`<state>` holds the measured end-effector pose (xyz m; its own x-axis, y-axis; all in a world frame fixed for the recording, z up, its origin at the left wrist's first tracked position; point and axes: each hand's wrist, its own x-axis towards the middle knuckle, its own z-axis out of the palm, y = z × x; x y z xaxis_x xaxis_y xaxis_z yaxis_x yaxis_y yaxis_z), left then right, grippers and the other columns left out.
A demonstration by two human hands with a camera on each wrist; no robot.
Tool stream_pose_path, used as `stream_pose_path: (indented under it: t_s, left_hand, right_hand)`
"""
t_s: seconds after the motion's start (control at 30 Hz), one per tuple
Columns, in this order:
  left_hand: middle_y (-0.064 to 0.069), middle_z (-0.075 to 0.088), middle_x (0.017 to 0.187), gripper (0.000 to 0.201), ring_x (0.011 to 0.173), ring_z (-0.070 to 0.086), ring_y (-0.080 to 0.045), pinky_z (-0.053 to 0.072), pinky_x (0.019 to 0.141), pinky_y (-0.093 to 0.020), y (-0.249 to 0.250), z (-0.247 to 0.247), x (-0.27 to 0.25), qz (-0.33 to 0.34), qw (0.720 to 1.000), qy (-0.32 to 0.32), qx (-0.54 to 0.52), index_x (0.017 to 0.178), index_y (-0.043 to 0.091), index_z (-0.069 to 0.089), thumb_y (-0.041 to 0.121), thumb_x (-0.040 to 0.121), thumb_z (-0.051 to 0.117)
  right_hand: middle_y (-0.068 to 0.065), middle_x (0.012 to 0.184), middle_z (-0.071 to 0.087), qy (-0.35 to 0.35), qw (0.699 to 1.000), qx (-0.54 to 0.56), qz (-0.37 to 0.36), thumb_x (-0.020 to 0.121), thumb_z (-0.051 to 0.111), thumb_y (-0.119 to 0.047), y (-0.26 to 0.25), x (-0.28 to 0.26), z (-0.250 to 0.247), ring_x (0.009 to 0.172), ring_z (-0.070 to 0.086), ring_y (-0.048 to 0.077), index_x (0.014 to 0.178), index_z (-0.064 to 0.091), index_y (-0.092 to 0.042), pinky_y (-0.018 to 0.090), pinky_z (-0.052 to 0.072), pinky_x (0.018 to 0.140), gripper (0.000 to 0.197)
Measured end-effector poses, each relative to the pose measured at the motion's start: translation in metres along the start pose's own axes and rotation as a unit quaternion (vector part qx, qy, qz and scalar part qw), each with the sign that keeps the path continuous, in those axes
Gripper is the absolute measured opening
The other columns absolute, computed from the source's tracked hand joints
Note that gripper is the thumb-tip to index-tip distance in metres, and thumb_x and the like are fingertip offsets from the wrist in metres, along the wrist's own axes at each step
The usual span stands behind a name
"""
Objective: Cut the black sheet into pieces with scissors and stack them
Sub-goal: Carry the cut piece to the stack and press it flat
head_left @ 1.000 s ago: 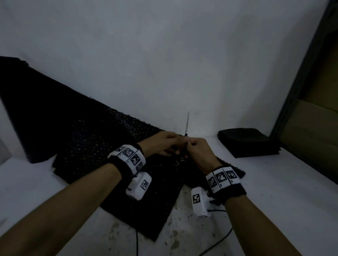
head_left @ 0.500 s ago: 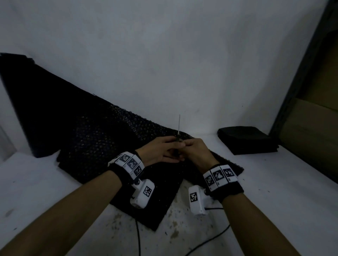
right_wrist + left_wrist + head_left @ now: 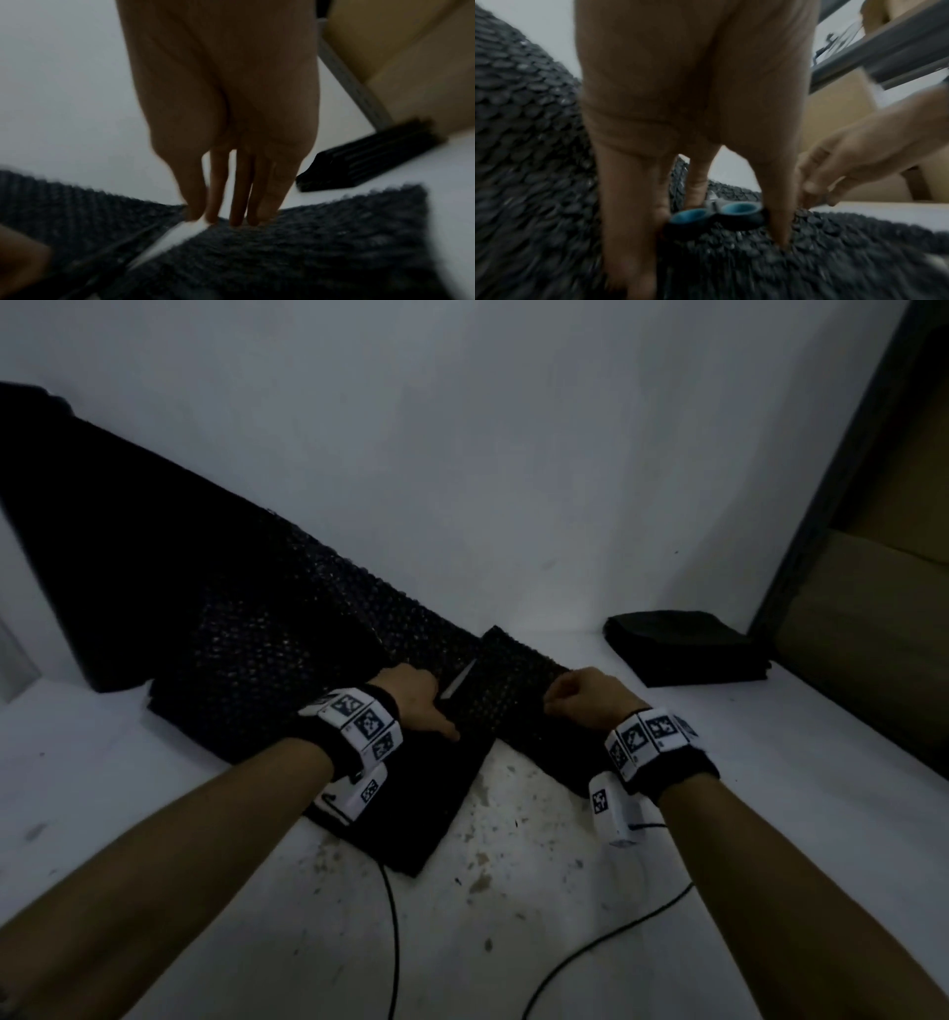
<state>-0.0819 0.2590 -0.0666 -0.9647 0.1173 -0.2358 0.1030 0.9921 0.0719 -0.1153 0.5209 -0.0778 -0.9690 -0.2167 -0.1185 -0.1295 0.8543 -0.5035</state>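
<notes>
The big black bubbly sheet [image 3: 257, 634] lies on the white table and leans up the wall at the left. My left hand [image 3: 416, 706] rests on it, thumb and fingers [image 3: 628, 192] flanking the black-and-blue handles of the scissors [image 3: 716, 216]. The scissors [image 3: 458, 684] lie flat on the sheet, blade pointing away. My right hand [image 3: 580, 698] pinches the near edge of a cut piece [image 3: 518, 675] beside the sheet, fingertips curled onto it [image 3: 321, 243]. A stack of black pieces [image 3: 683, 649] sits at the back right.
A dark metal frame [image 3: 832, 480] and cardboard [image 3: 873, 660] stand along the right side. Two black cables [image 3: 590, 963] trail over the stained table [image 3: 488, 839] near me. The white wall rises right behind the sheet.
The hands were together holding the scissors upright. Now they are apart: the left has lowered the scissors flat onto the sheet, and the right has moved right with the cut piece.
</notes>
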Motion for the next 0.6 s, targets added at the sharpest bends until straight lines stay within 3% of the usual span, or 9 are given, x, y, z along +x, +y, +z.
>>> stream_pose_path:
  t_s: [0.07,0.13,0.23,0.37,0.47,0.53,0.6]
  left_hand:
    - [-0.003,0.062,0.095,0.061,0.085,0.062,-0.022,0.052,0.064,-0.029,-0.004,0.010,0.005,-0.029,0.999,0.009,0.032,0.090,0.016,0.058,0.074,0.072,0.069]
    - [-0.004,0.061,0.096,0.062,0.088,0.063,-0.023,0.055,0.068,-0.032,-0.009,0.014,0.007,-0.060,0.997,0.012,0.045,0.096,0.015,0.059,0.073,0.075,0.067]
    - [-0.007,0.061,0.104,0.066,0.088,0.061,-0.023,0.057,0.076,-0.034,-0.018,0.011,0.008,-0.093,0.994,0.009,0.047,0.117,0.011,0.060,0.067,0.083,0.064]
    - [-0.006,0.056,0.098,0.061,0.085,0.057,-0.023,0.052,0.075,-0.032,-0.034,0.010,0.011,-0.134,0.990,0.015,0.050,0.120,0.010,0.060,0.062,0.089,0.058]
    - [-0.005,0.058,0.095,0.059,0.085,0.059,-0.023,0.053,0.074,-0.031,-0.041,0.013,0.013,-0.143,0.988,0.012,0.057,0.118,0.009,0.063,0.061,0.091,0.056]
    - [-0.004,0.057,0.096,0.057,0.085,0.059,-0.022,0.052,0.071,-0.031,-0.037,0.012,0.010,-0.141,0.988,0.013,0.067,0.117,0.010,0.062,0.060,0.091,0.055]
    - [-0.007,0.058,0.102,0.051,0.088,0.060,-0.023,0.051,0.069,-0.032,-0.027,0.011,0.003,-0.127,0.986,0.058,0.091,0.116,0.010,0.060,0.054,0.092,0.057]
  right_hand:
    - [0.001,0.141,0.055,-0.080,0.994,-0.072,0.007,0.092,0.070,-0.033,0.005,-0.006,0.004,0.129,0.050,0.022,0.127,0.065,-0.026,0.026,0.040,0.102,0.035]
    - [0.001,0.153,0.041,-0.110,0.988,-0.108,0.014,0.093,0.068,-0.039,0.009,-0.011,0.008,0.139,0.039,0.024,0.142,0.053,-0.031,0.029,0.033,0.110,0.052]
    - [0.006,0.161,0.029,-0.108,0.983,-0.144,0.018,0.092,0.067,-0.048,0.013,-0.010,0.013,0.145,0.032,0.028,0.150,0.043,-0.032,0.031,0.029,0.116,0.065]
    - [0.011,0.163,0.017,-0.109,0.969,-0.216,0.041,0.090,0.058,-0.064,0.008,-0.010,0.020,0.148,0.021,0.038,0.155,0.030,-0.038,0.046,0.027,0.120,0.075]
    - [0.012,0.161,0.024,-0.104,0.977,-0.187,0.017,0.089,0.061,-0.061,0.007,-0.015,0.020,0.146,0.027,0.035,0.157,0.027,-0.029,0.043,0.030,0.119,0.083]
    - [0.010,0.152,0.039,-0.098,0.985,-0.142,0.006,0.086,0.069,-0.056,0.008,-0.019,0.017,0.136,0.041,0.029,0.152,0.034,-0.019,0.035,0.039,0.110,0.083]
    - [0.007,0.141,0.049,-0.103,0.987,-0.124,0.011,0.082,0.075,-0.053,0.010,-0.021,0.012,0.125,0.049,0.025,0.141,0.043,-0.017,0.031,0.045,0.098,0.076]
